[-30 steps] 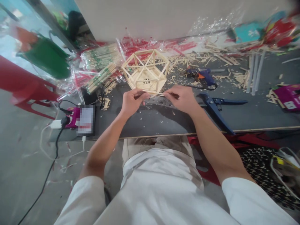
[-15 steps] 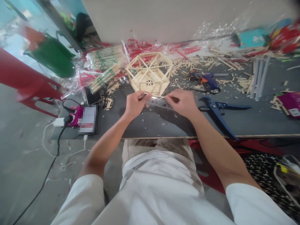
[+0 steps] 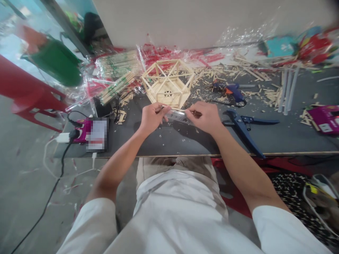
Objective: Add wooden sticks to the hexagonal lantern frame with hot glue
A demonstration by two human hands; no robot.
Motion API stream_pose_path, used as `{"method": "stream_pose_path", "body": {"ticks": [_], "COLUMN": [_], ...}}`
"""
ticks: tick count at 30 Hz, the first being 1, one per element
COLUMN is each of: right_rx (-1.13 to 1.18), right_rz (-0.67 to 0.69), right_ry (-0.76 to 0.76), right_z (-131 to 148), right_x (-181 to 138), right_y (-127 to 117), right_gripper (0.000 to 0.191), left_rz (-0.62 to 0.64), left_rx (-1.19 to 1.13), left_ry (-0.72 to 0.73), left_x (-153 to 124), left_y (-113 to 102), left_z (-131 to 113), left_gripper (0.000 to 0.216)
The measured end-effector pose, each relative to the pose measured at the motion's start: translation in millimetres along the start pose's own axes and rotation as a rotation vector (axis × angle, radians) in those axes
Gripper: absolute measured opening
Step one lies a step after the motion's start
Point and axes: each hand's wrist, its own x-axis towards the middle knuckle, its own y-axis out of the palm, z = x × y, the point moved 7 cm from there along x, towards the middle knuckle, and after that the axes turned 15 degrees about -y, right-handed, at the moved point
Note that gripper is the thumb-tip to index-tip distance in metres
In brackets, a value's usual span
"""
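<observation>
Wooden stick point(image 3: 178, 110), ends unclear, pinched by left hand point(image 3: 151, 118), right hand point(image 3: 206, 117)

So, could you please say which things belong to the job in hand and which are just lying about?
Probably the job: held stick, stick frame, perforated strip, stick bundle, glue gun, blue cutter.
Probably lying about: phone, teal packet, red stool.

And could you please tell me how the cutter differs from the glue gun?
The cutter looks larger than the glue gun. The cutter's handles spread apart, while the glue gun has an orange trigger. The cutter reaches the front edge of the table; the glue gun lies farther back. Both are largely blue and lie unheld.
</observation>
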Motion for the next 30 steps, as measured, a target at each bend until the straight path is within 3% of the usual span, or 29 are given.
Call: {"method": "stream_pose_path", "body": {"ticks": [9, 17, 30], "right_rx": [-0.04, -0.212, -0.152], "right_rz": [-0.024, -0.01, -0.027], "right_ry": [-0.002, -0.056, -0.052], "right_z": [0, 11, 6], "right_x": [-3, -2, -5], "right_y": [4, 3, 5], "right_gripper": [0.029, 0.026, 0.022], "left_rz": [-0.005, -0.017, 0.001], "left_rx": [0.014, 0.042, 0.005], "left_ry": [0.0, 0.008, -0.006], "left_x": [-1, -1, -4], "left_y": [1, -1, 2], "left_z": [-3, -3, -6], "left_gripper": [0.05, 0.047, 0.043]}}
